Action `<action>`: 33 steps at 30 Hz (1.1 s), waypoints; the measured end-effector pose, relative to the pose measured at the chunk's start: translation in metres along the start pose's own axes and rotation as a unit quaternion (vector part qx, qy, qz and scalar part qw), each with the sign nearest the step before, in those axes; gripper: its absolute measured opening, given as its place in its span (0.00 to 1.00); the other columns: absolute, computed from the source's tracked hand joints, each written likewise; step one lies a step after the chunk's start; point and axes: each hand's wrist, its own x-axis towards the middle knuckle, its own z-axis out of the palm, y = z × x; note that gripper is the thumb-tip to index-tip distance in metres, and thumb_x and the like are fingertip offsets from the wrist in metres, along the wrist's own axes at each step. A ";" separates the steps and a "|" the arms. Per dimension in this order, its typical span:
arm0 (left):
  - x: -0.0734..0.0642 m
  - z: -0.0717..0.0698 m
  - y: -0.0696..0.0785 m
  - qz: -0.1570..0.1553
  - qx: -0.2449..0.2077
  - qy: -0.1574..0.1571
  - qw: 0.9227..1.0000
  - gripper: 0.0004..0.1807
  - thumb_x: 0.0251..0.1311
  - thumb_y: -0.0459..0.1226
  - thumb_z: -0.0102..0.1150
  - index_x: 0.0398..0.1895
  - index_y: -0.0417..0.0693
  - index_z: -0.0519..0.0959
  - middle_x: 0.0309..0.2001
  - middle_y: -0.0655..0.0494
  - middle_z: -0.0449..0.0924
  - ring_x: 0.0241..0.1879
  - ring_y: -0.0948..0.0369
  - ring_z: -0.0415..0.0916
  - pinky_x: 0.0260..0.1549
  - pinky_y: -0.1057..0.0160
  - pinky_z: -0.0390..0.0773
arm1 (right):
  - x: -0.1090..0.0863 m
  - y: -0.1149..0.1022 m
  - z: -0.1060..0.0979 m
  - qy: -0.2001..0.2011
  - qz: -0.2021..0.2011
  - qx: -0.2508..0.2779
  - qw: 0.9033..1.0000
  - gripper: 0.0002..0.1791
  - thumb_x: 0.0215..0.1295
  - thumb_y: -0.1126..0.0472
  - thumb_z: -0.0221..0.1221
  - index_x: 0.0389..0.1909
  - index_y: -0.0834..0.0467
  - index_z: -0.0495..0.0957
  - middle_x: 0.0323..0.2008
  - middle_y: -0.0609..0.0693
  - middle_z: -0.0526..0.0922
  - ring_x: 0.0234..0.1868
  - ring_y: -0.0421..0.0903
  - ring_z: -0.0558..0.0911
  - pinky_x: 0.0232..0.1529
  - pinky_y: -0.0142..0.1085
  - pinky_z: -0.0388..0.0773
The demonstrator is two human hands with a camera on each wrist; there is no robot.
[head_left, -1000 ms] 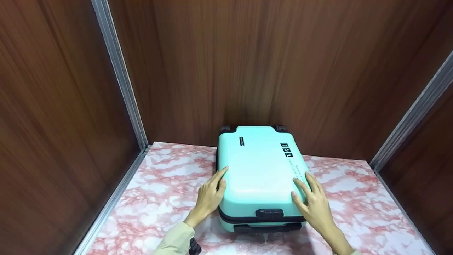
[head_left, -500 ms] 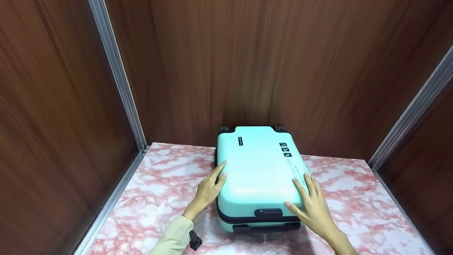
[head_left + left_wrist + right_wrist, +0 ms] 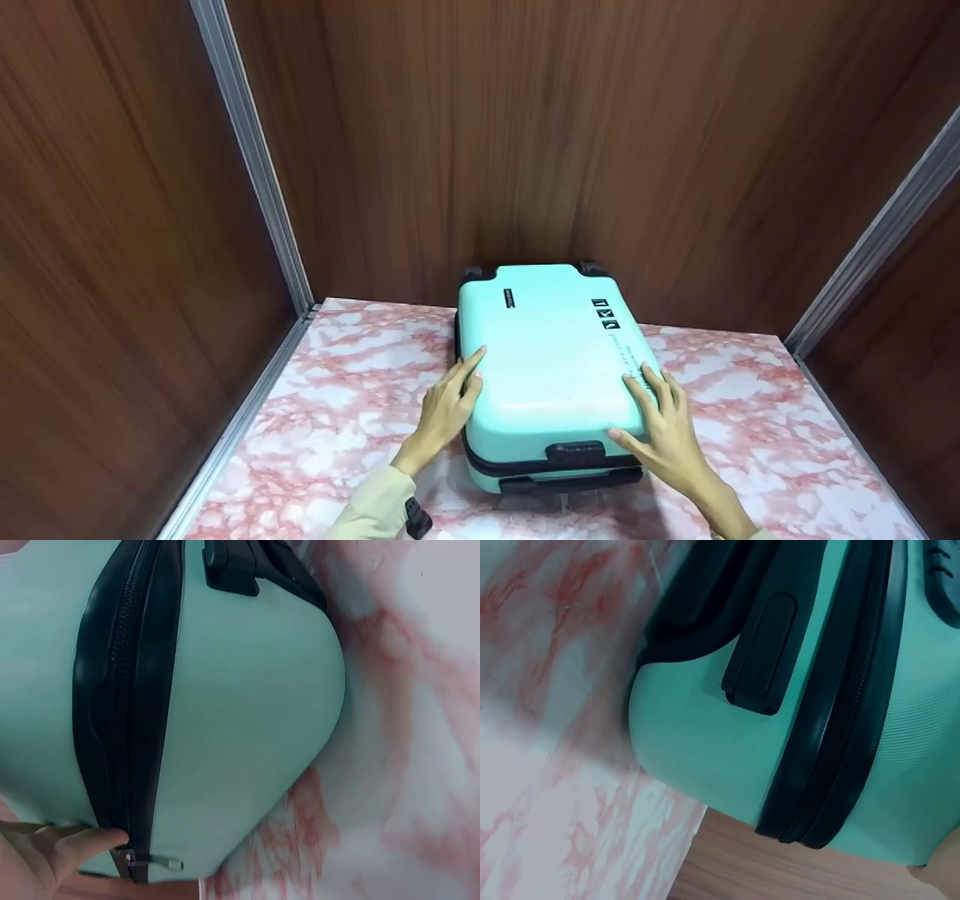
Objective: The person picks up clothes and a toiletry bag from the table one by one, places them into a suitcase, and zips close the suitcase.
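Observation:
A mint-green hard-shell suitcase (image 3: pixel 555 360) lies flat on the marbled tabletop, its wheels towards the back wall and its black lock (image 3: pixel 576 451) facing me. My left hand (image 3: pixel 448 405) rests along its left edge with fairly straight fingers. In the left wrist view a fingertip of that hand touches the black zipper band (image 3: pixel 127 727) close to a metal zipper pull (image 3: pixel 161 863). My right hand (image 3: pixel 670 427) lies with spread fingers over the front right corner. Only a small part of it, at the shell, enters the right wrist view.
Pink-and-white marbled tabletop (image 3: pixel 337 420) extends on both sides of the suitcase. A brown wood-grain wall (image 3: pixel 525 135) stands right behind it. Metal corner rails (image 3: pixel 255 150) run up at left and right. A black handle (image 3: pixel 761 652) sits on the suitcase's near end.
My right thumb has slid towards the front edge, nearer the lock, since the first frame. My left fingers have shifted slightly along the edge. The suitcase has stayed about where it was.

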 end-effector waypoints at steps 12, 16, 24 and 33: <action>0.000 -0.002 0.010 0.000 0.034 0.010 0.999 0.24 0.73 0.49 0.46 0.70 0.61 0.71 0.62 0.46 0.76 0.16 0.58 0.69 0.15 0.64 0.68 | 0.001 0.003 -0.007 -0.001 0.013 -0.008 1.000 0.40 0.62 0.42 0.65 0.69 0.60 0.68 0.70 0.68 0.61 0.71 0.72 0.52 0.59 0.72 0.51; 0.006 -0.004 0.008 -0.025 0.030 -0.013 0.999 0.27 0.72 0.52 0.46 0.73 0.62 0.67 0.66 0.43 0.71 0.24 0.54 0.76 0.17 0.62 0.69 | -0.004 0.001 -0.010 -0.004 0.005 -0.013 1.000 0.42 0.62 0.42 0.65 0.71 0.60 0.66 0.71 0.68 0.59 0.71 0.72 0.50 0.60 0.72 0.51; 0.014 -0.006 0.004 -0.062 0.020 -0.037 0.997 0.29 0.73 0.56 0.43 0.74 0.64 0.64 0.68 0.36 0.66 0.45 0.37 0.80 0.33 0.43 0.78 | -0.013 -0.002 -0.013 0.001 -0.011 -0.012 1.000 0.40 0.60 0.45 0.65 0.71 0.56 0.67 0.73 0.64 0.59 0.71 0.70 0.54 0.56 0.72 0.58; 0.010 -0.003 0.005 -0.014 -0.009 -0.061 0.998 0.25 0.78 0.50 0.37 0.74 0.61 0.65 0.67 0.23 0.60 0.55 0.30 0.72 0.44 0.34 0.75 | -0.010 0.001 -0.014 0.017 -0.023 0.027 0.999 0.38 0.64 0.41 0.58 0.69 0.59 0.69 0.71 0.67 0.60 0.70 0.74 0.53 0.54 0.74 0.57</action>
